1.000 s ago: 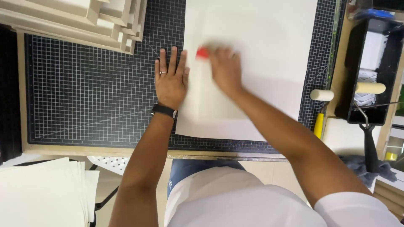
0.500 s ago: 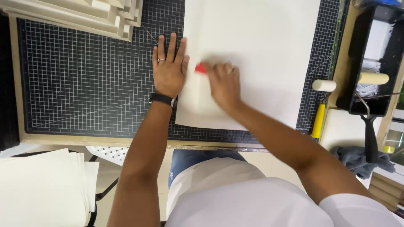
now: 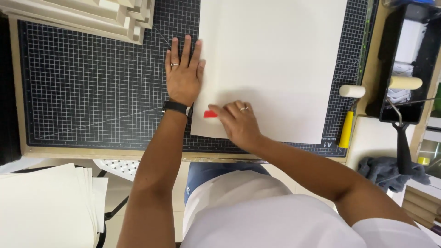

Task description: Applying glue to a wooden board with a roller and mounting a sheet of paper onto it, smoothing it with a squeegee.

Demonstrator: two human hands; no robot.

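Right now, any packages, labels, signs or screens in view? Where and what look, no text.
No packages, signs or lit screens.
Cutting mat: fills the bench, dark with a pale grid; small pale printed mark at its near right corner.
Wrist band: black, on the left hand's wrist; cannot tell whether it has a screen.
Right hand presses a small red tool on the white sheet.

A wooden bench (image 3: 14,82) carries a dark gridded cutting mat (image 3: 92,92), with a black paint tray (image 3: 406,69) beside it.
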